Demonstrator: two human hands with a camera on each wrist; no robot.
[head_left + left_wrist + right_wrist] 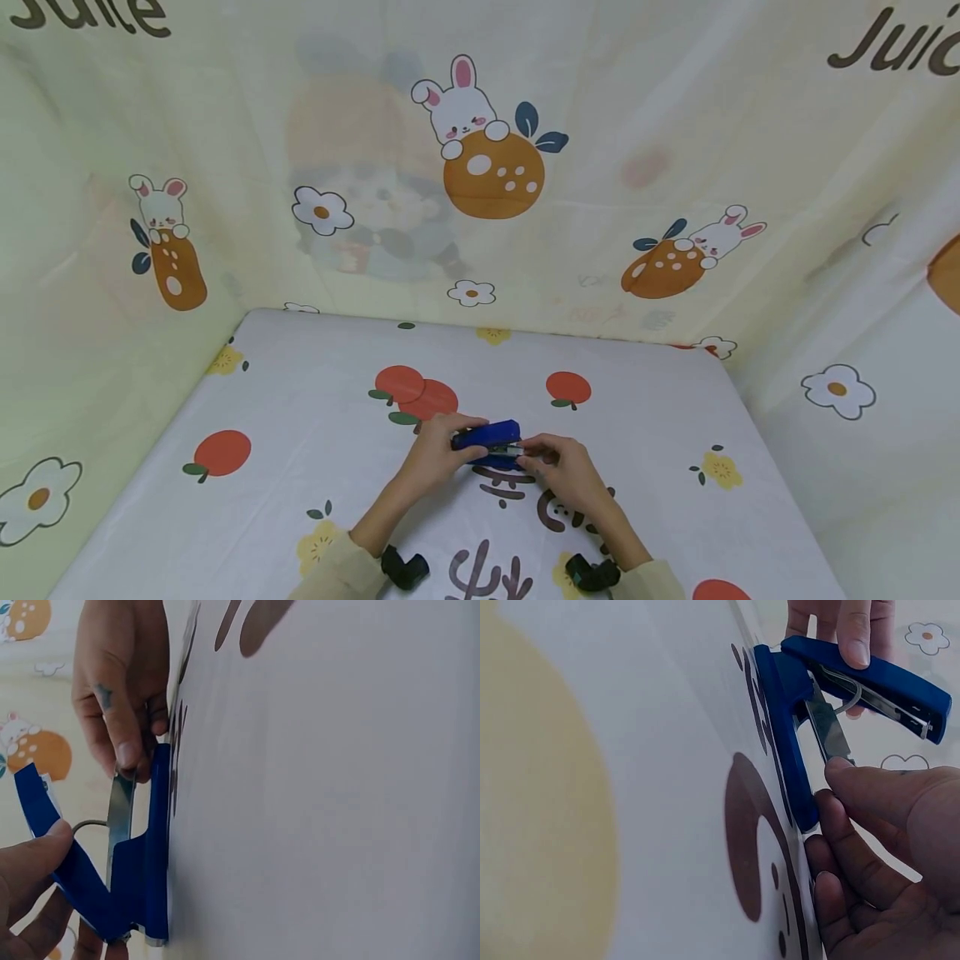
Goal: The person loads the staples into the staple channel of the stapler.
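Observation:
A blue stapler (489,434) stands on the table with its top arm swung up from the base. My left hand (437,457) grips the raised arm (64,862), thumb on one side and fingers on the other. Between arm and base runs the metal staple magazine (829,733), and a thin curved metal piece (853,699) links it to the arm. At the magazine's free end, my right hand (564,473) pinches the tip between thumb and index finger. The blue base (157,840) lies along the tabletop. Whether staples sit in the magazine, I cannot tell.
A white cloth printed with fruit and flowers covers the table (300,392). Pale printed curtains (570,275) close off the back and sides. Black straps (405,568) sit at both wrists, near the cream sleeves (341,573).

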